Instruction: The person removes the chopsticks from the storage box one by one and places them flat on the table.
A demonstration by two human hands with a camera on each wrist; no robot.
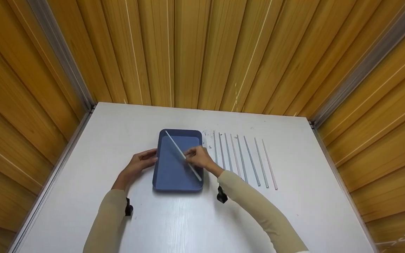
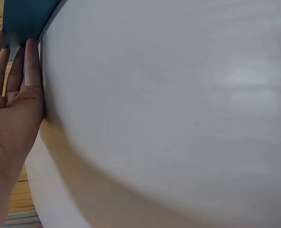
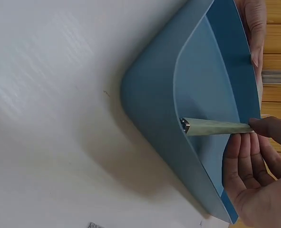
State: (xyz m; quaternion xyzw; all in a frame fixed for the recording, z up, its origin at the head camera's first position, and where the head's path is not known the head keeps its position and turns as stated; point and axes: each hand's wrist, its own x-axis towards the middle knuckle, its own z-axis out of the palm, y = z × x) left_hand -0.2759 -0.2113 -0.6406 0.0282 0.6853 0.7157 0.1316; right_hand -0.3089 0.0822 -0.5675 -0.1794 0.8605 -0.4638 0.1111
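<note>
A blue rectangular tray (image 1: pixel 169 172) with raised walls lies on the white table. My right hand (image 1: pixel 199 157) is over its right side, pinching a thin pale green stick (image 1: pixel 175 143) between thumb and fingertips near the middle. The stick slants across the tray, its near end by the right wall. In the right wrist view that end (image 3: pixel 185 126) looks dark and shiny, close inside the rim. My left hand (image 1: pixel 141 165) touches the outside of the tray's left wall; its fingers (image 2: pixel 32 64) are fairly straight in the left wrist view.
Right of the tray, several thin sticks lie roughly side by side in a row, pale blue, greenish and pink, the outermost a pink stick (image 1: pixel 269 164). My right forearm reaches over close to their near ends. Wood-patterned walls (image 1: pixel 188 52) enclose the table's back and sides.
</note>
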